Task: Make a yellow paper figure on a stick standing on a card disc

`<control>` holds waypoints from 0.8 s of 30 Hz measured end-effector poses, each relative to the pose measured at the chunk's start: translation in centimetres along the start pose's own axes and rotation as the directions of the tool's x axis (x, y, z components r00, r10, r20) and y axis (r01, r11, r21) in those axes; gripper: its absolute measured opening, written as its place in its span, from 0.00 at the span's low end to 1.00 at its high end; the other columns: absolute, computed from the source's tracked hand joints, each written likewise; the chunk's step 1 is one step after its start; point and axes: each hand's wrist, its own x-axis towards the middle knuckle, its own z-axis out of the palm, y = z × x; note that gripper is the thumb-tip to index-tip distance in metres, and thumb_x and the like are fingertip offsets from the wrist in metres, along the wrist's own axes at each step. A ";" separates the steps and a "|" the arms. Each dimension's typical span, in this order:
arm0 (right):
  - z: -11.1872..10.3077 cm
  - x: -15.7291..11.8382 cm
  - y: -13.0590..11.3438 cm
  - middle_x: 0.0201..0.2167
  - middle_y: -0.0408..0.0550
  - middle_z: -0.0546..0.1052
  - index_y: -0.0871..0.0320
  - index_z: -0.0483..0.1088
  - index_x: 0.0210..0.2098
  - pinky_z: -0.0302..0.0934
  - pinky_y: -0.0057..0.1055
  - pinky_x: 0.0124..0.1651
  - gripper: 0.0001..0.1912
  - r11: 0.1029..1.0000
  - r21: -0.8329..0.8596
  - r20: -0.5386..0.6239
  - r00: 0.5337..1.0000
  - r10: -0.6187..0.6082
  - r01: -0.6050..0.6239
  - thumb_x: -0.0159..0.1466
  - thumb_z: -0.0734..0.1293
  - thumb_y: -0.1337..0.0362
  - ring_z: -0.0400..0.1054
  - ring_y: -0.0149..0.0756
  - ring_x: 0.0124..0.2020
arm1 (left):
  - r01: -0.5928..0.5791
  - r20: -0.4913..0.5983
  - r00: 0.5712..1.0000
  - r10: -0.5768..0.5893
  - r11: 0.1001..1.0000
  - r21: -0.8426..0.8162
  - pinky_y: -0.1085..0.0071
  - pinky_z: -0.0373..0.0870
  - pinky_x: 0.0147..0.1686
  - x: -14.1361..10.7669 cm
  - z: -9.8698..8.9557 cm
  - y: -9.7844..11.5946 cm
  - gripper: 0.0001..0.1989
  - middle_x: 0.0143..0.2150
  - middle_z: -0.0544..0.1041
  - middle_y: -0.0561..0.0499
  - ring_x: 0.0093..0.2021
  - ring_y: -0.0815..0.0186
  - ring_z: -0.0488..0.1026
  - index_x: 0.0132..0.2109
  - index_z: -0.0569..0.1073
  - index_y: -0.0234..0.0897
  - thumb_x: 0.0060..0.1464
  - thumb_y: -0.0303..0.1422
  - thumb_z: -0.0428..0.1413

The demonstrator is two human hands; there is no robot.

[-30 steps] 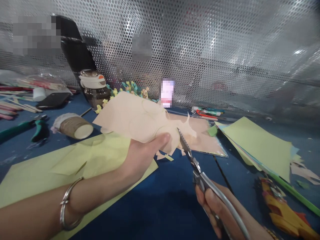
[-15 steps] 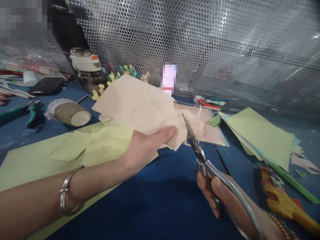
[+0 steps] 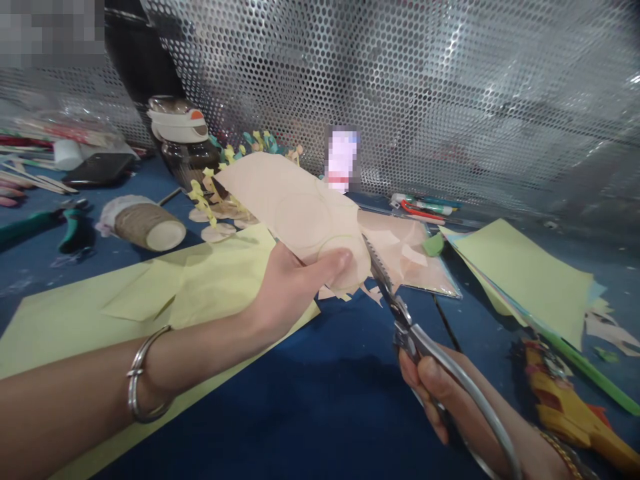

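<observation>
Two bare hands, a sheet and scissors above a blue table. The left hand is clamped on the sheet, a pale pink paper bearing drawn circles; the thumb presses on the sheet's near right part, while the fingers beneath are hidden from me. The sheet is held tilted over the table. The right hand is closed around the handles of the scissors, whose serrated blades lie at the sheet's right edge; I cannot tell whether paper sits between them. A bangle circles the left wrist. To the sheet's near left lies yellow paper; to its left, a roll on its side, and farther left, green-handled pliers. Behind the sheet's left end stands a dark bottle. Just beyond the sheet's right edge lies pink paper, with pens behind. Well to the sheet's right are stacked green sheets and, nearer the person, a yellow tool.
</observation>
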 end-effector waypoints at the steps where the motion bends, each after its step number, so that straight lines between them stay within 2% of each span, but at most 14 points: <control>1: 0.0 0.0 0.0 0.19 0.36 0.59 0.56 0.60 0.31 0.53 0.22 0.19 0.23 1.000 -0.001 0.001 1.000 0.002 -0.002 0.65 0.53 0.42 0.54 0.25 0.17 | -0.006 0.008 1.000 0.006 1.000 -0.007 0.65 0.73 0.42 0.1 0.0 0.0 0.08 0.40 0.79 0.47 0.44 0.57 0.75 0.38 0.76 0.34 0.48 0.28 0.61; 8: 0.2 0.0 0.1 0.17 0.35 0.56 0.56 0.59 0.30 0.51 0.22 0.17 0.25 1.000 -0.005 -0.020 1.000 0.019 -0.019 0.64 0.52 0.40 0.53 0.24 0.15 | -0.002 0.033 0.999 0.003 0.999 -0.035 0.66 0.72 0.43 0.0 -0.2 -0.3 0.08 0.40 0.79 0.48 0.43 0.59 0.74 0.39 0.75 0.35 0.49 0.29 0.60; 14: 0.1 0.1 0.3 0.17 0.35 0.58 0.56 0.59 0.30 0.52 0.21 0.16 0.25 0.998 -0.065 -0.010 1.000 0.016 -0.017 0.65 0.52 0.41 0.54 0.23 0.14 | -0.005 0.037 0.999 0.006 1.000 -0.027 0.66 0.73 0.41 0.1 -0.2 -0.2 0.08 0.39 0.79 0.48 0.42 0.59 0.75 0.39 0.75 0.35 0.49 0.29 0.59; 24: -0.1 0.2 0.4 0.18 0.35 0.57 0.56 0.59 0.30 0.52 0.21 0.17 0.26 0.998 -0.056 0.025 1.000 0.015 -0.013 0.64 0.51 0.40 0.53 0.24 0.15 | 0.062 -0.022 0.998 -0.063 0.997 -0.043 0.62 0.72 0.47 0.2 -0.3 -0.2 0.13 0.46 0.78 0.47 0.48 0.57 0.74 0.44 0.74 0.36 0.48 0.29 0.60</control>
